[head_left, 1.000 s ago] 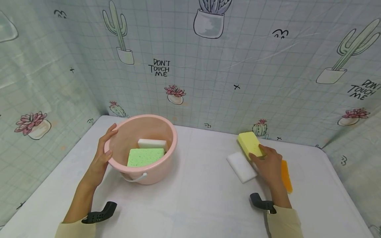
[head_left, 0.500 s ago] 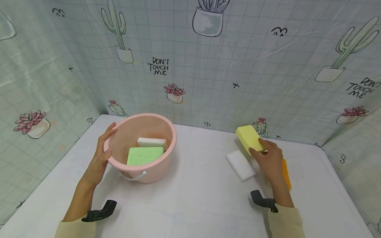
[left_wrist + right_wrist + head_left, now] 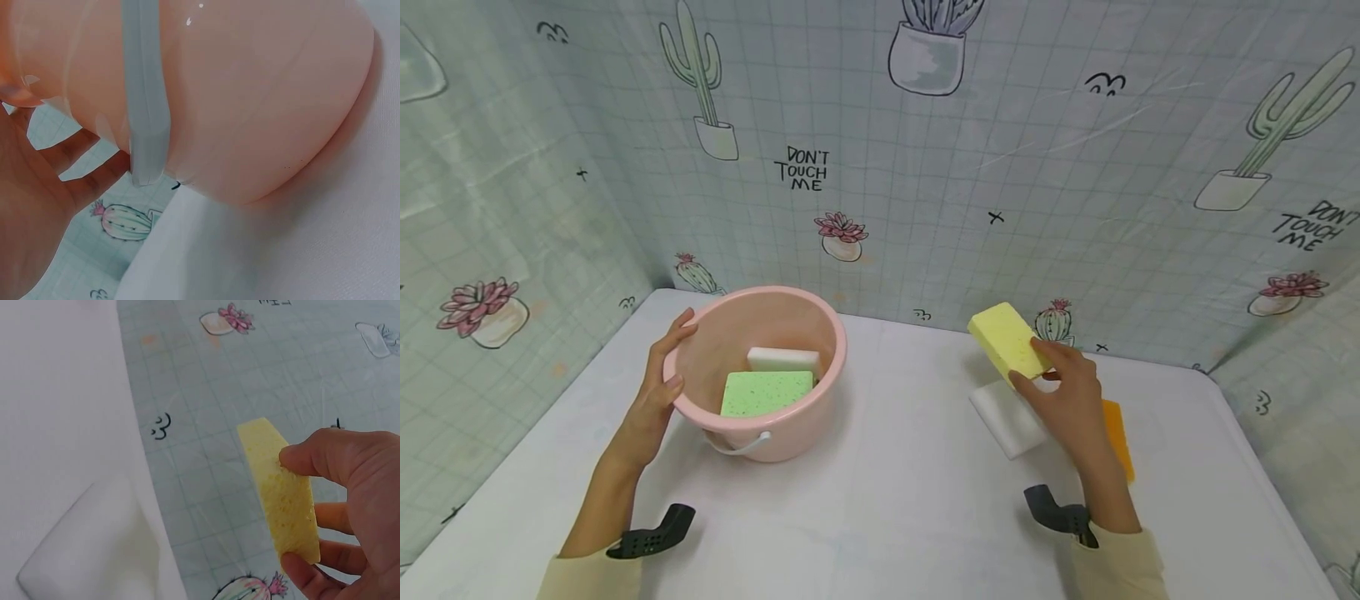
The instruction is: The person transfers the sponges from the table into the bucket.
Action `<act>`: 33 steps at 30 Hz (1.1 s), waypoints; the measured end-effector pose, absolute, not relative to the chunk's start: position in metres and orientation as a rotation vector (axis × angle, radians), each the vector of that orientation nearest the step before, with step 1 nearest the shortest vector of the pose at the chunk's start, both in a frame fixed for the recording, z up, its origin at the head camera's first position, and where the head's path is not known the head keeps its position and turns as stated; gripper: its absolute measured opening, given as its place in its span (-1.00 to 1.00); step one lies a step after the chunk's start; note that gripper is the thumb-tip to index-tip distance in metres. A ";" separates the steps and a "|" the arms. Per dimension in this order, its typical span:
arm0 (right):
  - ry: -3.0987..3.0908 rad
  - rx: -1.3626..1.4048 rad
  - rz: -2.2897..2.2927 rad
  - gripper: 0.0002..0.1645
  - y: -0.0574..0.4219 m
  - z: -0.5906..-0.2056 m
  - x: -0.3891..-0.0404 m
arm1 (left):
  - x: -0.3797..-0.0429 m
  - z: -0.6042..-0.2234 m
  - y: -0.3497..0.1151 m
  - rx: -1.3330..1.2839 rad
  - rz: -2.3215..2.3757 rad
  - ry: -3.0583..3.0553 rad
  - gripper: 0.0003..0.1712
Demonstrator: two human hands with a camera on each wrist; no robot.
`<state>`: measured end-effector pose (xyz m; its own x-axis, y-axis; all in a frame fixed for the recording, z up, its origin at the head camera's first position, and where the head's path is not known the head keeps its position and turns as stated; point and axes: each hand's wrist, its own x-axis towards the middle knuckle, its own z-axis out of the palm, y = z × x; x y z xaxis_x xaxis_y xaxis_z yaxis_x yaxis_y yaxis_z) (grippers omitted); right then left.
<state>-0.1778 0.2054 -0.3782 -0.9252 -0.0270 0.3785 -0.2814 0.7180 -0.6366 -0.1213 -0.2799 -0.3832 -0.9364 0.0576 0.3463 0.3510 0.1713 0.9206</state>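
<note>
A pink bucket [image 3: 790,437] stands at the left of the table in the head view. My left hand [image 3: 651,408] grips its left rim, thumb and fingertips at the edge. Inside lie a green speckled sponge [image 3: 767,393] and a white sponge [image 3: 784,360]. Off to the right, my right hand [image 3: 1070,400] pinches a yellow sponge [image 3: 1009,340] between thumb and fingers, holding it above the table. Below it lies another white sponge [image 3: 1009,421], partly covered from view. An orange piece [image 3: 1117,437], probably a sponge, shows beside the right wrist, mostly hidden.
The white-covered table [image 3: 895,500] has a patterned curtain [image 3: 880,183] behind it and along both sides. The bucket's pale handle [image 3: 147,119] hangs down its near side. A black wrist mount [image 3: 655,533] is on the left arm, with another [image 3: 1056,510] on the right.
The yellow sponge has risen off the table in my right hand and shifted a little leftward, over the white sponge. My left hand and the bucket have stayed put.
</note>
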 end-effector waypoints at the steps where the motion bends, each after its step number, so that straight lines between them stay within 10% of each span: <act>1: -2.581 0.253 1.035 -0.32 0.203 -0.378 -0.177 | -0.121 -0.383 -0.280 -0.397 -1.845 -2.213 -0.31; 33: -2.504 0.544 1.047 -0.32 0.162 -0.360 -0.160 | -0.121 -0.384 -0.281 -0.464 -1.860 -2.193 -0.32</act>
